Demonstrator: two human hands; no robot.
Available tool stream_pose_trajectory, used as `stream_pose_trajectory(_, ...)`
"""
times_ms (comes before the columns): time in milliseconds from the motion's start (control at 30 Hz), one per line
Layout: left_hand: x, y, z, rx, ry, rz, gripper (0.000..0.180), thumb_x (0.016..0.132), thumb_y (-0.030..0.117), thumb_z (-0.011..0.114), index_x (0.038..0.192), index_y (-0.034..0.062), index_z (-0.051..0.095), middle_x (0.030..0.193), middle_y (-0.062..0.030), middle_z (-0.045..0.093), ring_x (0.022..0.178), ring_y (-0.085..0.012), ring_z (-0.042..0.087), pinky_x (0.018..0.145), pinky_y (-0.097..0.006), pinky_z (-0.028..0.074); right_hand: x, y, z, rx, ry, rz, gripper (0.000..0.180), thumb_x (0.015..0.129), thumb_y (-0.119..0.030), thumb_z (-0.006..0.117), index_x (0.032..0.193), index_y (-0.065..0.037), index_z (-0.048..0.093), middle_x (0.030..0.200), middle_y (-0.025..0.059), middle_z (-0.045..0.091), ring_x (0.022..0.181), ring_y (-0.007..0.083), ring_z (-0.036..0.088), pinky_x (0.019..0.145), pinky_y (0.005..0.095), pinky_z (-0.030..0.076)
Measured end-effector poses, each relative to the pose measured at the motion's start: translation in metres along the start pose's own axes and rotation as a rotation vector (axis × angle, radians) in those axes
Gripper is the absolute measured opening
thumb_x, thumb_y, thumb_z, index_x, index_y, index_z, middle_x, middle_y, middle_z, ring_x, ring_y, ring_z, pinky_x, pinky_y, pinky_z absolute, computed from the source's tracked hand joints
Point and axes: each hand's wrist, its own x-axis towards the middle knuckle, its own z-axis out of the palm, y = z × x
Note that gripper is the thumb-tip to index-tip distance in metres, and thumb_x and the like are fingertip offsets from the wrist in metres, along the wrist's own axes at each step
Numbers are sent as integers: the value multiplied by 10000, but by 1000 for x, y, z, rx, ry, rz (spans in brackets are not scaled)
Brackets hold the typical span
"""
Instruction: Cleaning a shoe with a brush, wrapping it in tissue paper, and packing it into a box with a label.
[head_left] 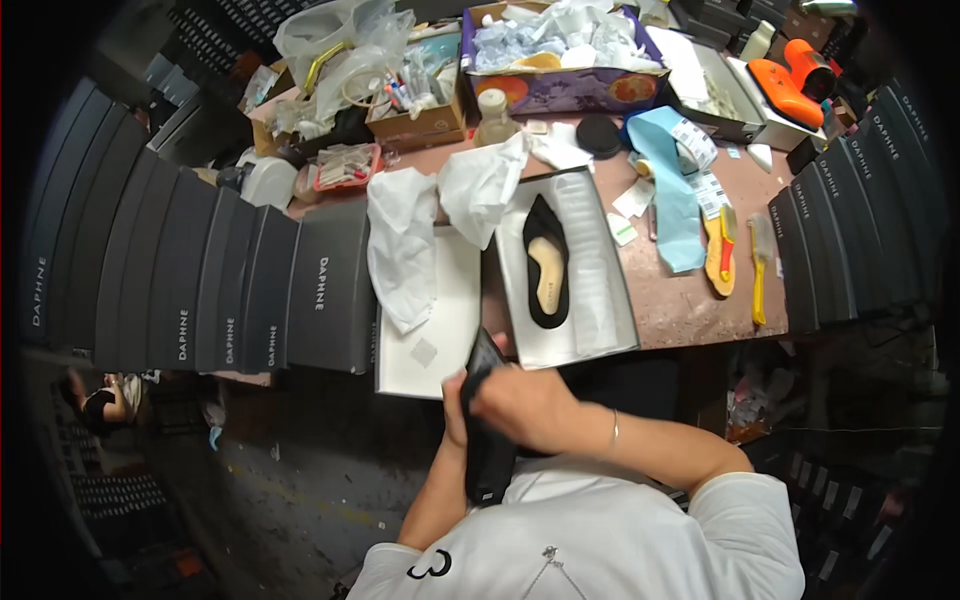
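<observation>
Close to my body is a black shoe [488, 462], held upright at the front edge of the table. My left hand [455, 408] is closed round its side. My right hand [530, 405] is curled over the shoe's upper part and slightly blurred; a dark item at its fingers is too unclear to name. Just beyond lies an open shoe box [622, 300] with the matching black shoe [534, 218] inside, its beige insole showing, beside white tissue padding [596, 270]. Left of it rests the box lid [400, 365], white inside, with crumpled white paper [403, 250] across it.
Dark shoe boxes [335, 290] line the left side, and more boxes [815, 240] stand at the right. A yellow-handled brush [759, 285], blue strip [672, 200] and insole [718, 270] lie on the right. Behind are a purple carton [560, 92], bottle [494, 120] and orange heat gun [785, 92].
</observation>
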Motion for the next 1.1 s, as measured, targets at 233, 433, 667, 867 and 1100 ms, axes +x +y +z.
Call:
stream_pose_trajectory(233,38,38,6,208,-131,144,669,929,505,326,1399,32,386,1041,-143,615,853,-271,634,799,-390,522,22,1,-2,65,192,-25,151,768,-82,702,871,-57,594,769,75,521,656,261,561,540,364,466)
stream_pose_trajectory(433,47,55,4,14,-51,148,622,924,517,375,1349,67,432,890,-152,590,748,-299,641,639,-450,537,-22,-3,6,695,-278,-7,210,773,-13,645,980,-42,630,854,80,554,840,249,585,734,358,495)
stream_pose_trajectory(667,47,54,-13,2,-19,171,622,914,529,360,1333,78,444,915,-185,607,761,-346,641,657,-473,554,16,15,17,207,127,-20,139,767,-69,631,902,-92,605,803,71,515,753,266,556,639,387,462)
stream_pose_trajectory(867,52,49,-30,1,-13,179,609,917,509,368,1337,76,447,913,-177,619,767,-306,633,653,-465,540,3,8,22,184,-53,-76,147,742,-79,630,888,-98,623,799,65,514,740,261,557,608,395,453)
stream_pose_trajectory(1100,46,60,-15,10,12,185,659,915,546,346,1339,53,451,890,-158,627,779,-310,648,677,-429,547,-12,-7,21,406,-32,-63,168,765,-75,642,930,-98,619,828,84,540,759,271,575,610,388,470)
